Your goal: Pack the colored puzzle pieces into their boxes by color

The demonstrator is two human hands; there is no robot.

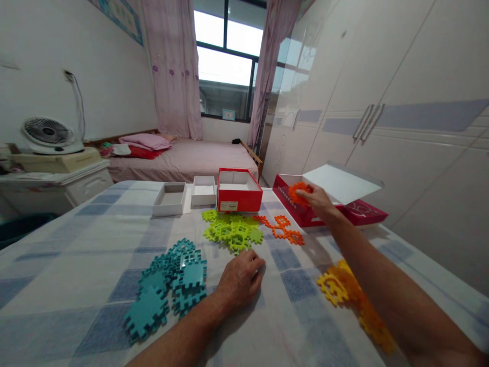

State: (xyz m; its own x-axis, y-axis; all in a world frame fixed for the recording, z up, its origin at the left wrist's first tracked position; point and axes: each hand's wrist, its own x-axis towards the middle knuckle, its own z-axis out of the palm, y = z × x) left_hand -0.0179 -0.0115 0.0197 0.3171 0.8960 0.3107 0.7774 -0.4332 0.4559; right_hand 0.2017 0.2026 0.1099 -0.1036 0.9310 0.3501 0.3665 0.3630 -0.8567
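Observation:
My right hand (315,197) grips a bunch of orange interlocking plastic pieces (298,192) with toothed edges, held over the near rim of the dark red box (284,199), whose pale lid stands raised. My left hand (242,275) rests on the tablecloth, fingers curled in and nothing visible in them. Just beyond it lies a pile of lime green toothed pieces (233,230). More orange pieces (282,231) are spread between that pile and the dark red box. Left of my left hand is a teal pile (168,278). Yellow pieces (336,285) lie partly hidden under my right forearm.
A bright red open box (239,200) stands behind the green pile. Beside it are a small white box (204,191) and a grey-white tray (170,200). The checked tablecloth (76,285) covers the table. Beyond are a bed, a white wardrobe and a fan (49,135).

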